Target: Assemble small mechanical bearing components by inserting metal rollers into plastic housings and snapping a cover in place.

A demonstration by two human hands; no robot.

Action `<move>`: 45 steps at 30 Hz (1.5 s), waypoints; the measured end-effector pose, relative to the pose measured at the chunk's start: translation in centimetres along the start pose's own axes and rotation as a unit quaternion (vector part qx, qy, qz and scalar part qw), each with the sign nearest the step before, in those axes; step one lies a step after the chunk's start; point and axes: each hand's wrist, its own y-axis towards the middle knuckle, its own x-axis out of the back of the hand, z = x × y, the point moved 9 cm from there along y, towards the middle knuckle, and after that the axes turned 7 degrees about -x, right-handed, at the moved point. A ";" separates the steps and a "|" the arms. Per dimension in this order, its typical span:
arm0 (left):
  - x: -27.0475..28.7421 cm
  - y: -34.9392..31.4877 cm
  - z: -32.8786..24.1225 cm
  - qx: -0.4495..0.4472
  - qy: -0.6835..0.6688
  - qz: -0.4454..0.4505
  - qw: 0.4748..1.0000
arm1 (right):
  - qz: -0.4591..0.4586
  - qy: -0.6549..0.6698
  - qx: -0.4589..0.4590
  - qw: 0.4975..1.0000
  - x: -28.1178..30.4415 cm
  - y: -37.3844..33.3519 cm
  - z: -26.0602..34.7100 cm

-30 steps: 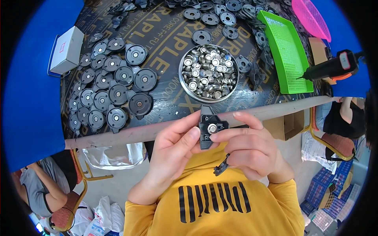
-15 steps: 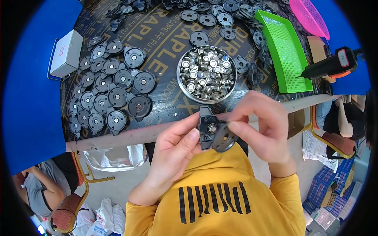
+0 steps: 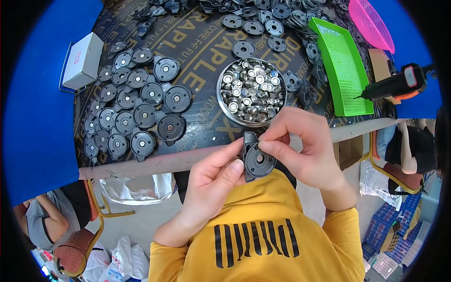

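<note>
My left hand (image 3: 217, 175) grips a dark grey plastic base (image 3: 249, 139) by its left side, thumb on the front. A round dark disc (image 3: 261, 164) with holes lies over that base, and a metal centre shows through it. At the disc's upper right edge, my right hand (image 3: 298, 145) pinches with thumb and forefinger. Just beyond my hands stands a round metal tin (image 3: 220, 98) full of small silver metal parts (image 3: 251, 89). To the left, several joined disc-and-base pieces (image 3: 151, 94) lie in overlapping rows.
Loose discs (image 3: 244, 48) and plastic bases (image 3: 155, 14) are scattered at the back. A green basket (image 3: 340, 70), a pink basket (image 3: 373, 23) and a black electric screwdriver (image 3: 392, 85) are at the right. A white box (image 3: 84, 61) stands at the left. Other people sit on both sides.
The disc, held tilted beside the base before, now lies over it and covers its inside. My right hand has moved slightly left with it. The view has shifted a little.
</note>
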 end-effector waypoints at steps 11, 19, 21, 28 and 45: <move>-0.5 0.0 0.0 0.009 0.013 0.039 0.999 | 0.005 -0.046 0.032 0.998 -0.2 -0.1 0.7; -0.4 0.1 0.1 0.007 0.034 0.041 0.999 | 0.007 -0.028 -0.001 1.000 -0.1 -0.1 0.2; -0.4 0.1 0.0 0.006 0.031 0.042 0.999 | 0.013 -0.033 -0.006 0.999 -0.1 0.0 0.1; -0.3 0.1 0.1 0.003 0.044 0.036 0.998 | 0.010 -0.048 -0.010 0.999 -0.3 -0.1 -0.1; -0.2 0.5 -0.1 -0.033 0.049 0.029 0.998 | 0.014 -0.048 -0.016 0.999 -1.1 -0.1 -0.7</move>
